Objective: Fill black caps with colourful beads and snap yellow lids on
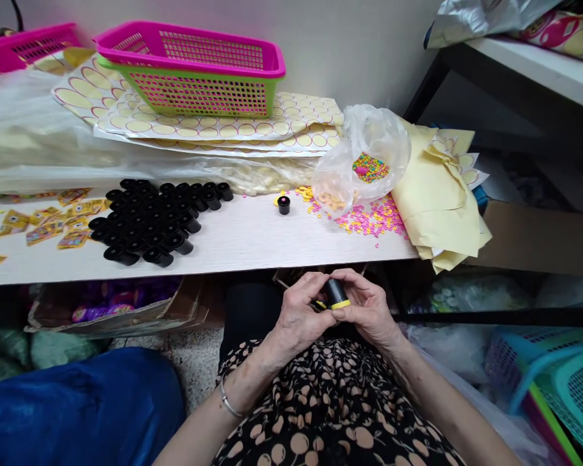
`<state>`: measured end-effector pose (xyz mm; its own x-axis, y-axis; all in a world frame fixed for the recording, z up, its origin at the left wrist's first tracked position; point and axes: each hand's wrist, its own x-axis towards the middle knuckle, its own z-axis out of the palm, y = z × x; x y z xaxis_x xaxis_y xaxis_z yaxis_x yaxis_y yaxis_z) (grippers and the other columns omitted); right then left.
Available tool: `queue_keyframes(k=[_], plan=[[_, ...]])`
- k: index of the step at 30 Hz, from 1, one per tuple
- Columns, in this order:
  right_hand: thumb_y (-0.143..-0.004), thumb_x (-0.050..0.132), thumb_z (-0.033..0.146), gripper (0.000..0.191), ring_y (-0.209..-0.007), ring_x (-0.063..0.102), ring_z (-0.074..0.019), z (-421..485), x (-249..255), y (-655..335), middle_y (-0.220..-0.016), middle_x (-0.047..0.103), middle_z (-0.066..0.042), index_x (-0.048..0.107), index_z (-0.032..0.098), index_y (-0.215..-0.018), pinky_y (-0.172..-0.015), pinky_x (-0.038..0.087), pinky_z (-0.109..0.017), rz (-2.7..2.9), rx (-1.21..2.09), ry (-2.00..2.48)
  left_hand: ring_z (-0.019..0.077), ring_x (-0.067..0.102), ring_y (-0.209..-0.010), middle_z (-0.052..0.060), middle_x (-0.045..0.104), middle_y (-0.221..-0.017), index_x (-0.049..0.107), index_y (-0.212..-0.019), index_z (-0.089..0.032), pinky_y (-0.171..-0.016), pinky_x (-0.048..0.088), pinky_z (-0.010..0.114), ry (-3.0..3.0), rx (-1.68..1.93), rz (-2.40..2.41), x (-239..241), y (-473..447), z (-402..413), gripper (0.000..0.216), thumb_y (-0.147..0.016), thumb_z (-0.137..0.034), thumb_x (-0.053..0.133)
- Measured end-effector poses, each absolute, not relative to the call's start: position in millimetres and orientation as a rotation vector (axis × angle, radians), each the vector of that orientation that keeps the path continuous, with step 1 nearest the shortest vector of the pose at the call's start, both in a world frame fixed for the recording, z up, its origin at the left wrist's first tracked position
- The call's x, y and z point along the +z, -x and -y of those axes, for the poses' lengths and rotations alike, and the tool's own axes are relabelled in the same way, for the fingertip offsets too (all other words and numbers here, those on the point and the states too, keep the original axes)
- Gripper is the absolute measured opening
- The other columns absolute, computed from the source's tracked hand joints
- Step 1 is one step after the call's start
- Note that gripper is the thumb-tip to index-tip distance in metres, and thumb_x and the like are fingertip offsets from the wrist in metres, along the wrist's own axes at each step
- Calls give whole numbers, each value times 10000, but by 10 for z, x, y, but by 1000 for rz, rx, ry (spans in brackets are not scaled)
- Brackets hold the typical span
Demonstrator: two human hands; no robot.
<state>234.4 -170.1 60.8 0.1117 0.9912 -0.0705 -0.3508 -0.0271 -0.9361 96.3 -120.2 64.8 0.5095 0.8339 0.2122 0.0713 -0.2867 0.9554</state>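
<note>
Over my lap, just in front of the table edge, both hands meet around a small black cylinder (337, 292) with a yellow ring at its lower end. My left hand (298, 312) is closed against its left side, and a bit of yellow shows by those fingers. My right hand (369, 312) grips it from the right, thumb at the yellow ring. On the table (243, 243), a single short black cap (284, 205) stands with a pink bit on top. Many black cylinders (146, 220) are crowded together at the left.
Pink and yellow beads (374, 220) lie scattered beside a clear plastic bag (379, 126) of colored beads. Small yellow packets (75, 223) are at the left. Stacked pink and green baskets (199, 90) rest on sticker sheets (315, 120). Below stands a cardboard box (175, 310).
</note>
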Motion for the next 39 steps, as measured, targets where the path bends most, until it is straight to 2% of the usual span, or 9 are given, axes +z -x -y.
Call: queue_keyframes(k=[8, 14, 18, 22, 24, 27, 32, 36, 39], plan=[[-642, 726, 154, 438, -886, 541, -176, 1748, 704, -2418, -1024, 477, -25, 603, 278, -1044, -770, 489, -298, 1097, 1285, 1095, 163, 552, -779, 65, 595, -898, 646, -1031, -180, -637, 480, 241, -1699, 846, -784, 664, -939, 1233, 398, -639, -210, 708], [-652, 723, 194, 387, -841, 507, -178, 1747, 669, -2373, -964, 500, -45, 611, 241, -1020, -716, 481, -282, 1225, 1110, 1224, 159, 536, -725, 67, 611, -817, 662, -990, -163, -629, 469, 254, -1804, 899, -800, 652, -919, 1239, 336, -659, -218, 684], [-666, 715, 211, 378, -814, 530, -151, 1664, 604, -2395, -951, 506, -24, 614, 237, -1030, -652, 483, -245, 1123, 1240, 1161, 117, 507, -626, 31, 571, -711, 693, -874, -158, -536, 444, 213, -1709, 856, -890, 672, -926, 1176, 270, -620, -243, 724], [-625, 752, 197, 510, -892, 551, -156, 1613, 542, -2479, -1055, 548, -25, 600, 248, -1109, -755, 474, -275, 1020, 1458, 992, 91, 489, -579, 8, 533, -708, 690, -878, -139, -475, 431, 194, -1549, 765, -918, 685, -910, 1118, 372, -542, -267, 782], [-654, 737, 224, 460, -926, 559, -165, 1610, 528, -2486, -1040, 597, -36, 613, 230, -1096, -806, 458, -297, 910, 1504, 986, 96, 500, -597, 8, 543, -743, 672, -963, -148, -485, 444, 201, -1523, 759, -909, 669, -889, 1096, 498, -508, -298, 807], [-676, 723, 276, 341, -855, 586, -152, 1615, 528, -2437, -944, 649, -45, 655, 195, -1000, -766, 467, -280, 677, 1539, 1004, 125, 531, -693, 28, 580, -841, 642, -1058, -178, -572, 474, 231, -1631, 806, -871, 643, -860, 1060, 628, -472, -301, 829], [-738, 675, 324, 259, -744, 568, -113, 1616, 537, -2310, -872, 626, -29, 649, 174, -947, -654, 469, -230, 534, 1616, 970, 129, 534, -739, 29, 578, -829, 688, -970, -202, -632, 445, 232, -1831, 805, -849, 663, -861, 1028, 352, -624, -166, 738], [-740, 675, 313, 344, -805, 545, -130, 1579, 536, -2282, -922, 587, -16, 583, 206, -1054, -697, 456, -250, 711, 1594, 979, 133, 529, -733, 21, 573, -775, 695, -884, -171, -644, 431, 232, -1867, 798, -912, 667, -842, 1018, 275, -620, -92, 708], [-780, 619, 340, 275, -754, 518, -127, 1547, 509, -2322, -852, 562, -5, 577, 187, -1005, -659, 432, -239, 967, 1512, 1101, 133, 530, -742, 25, 578, -821, 686, -870, -174, -647, 434, 228, -1930, 681, -800, 637, -769, 919, 270, -606, -130, 719]])
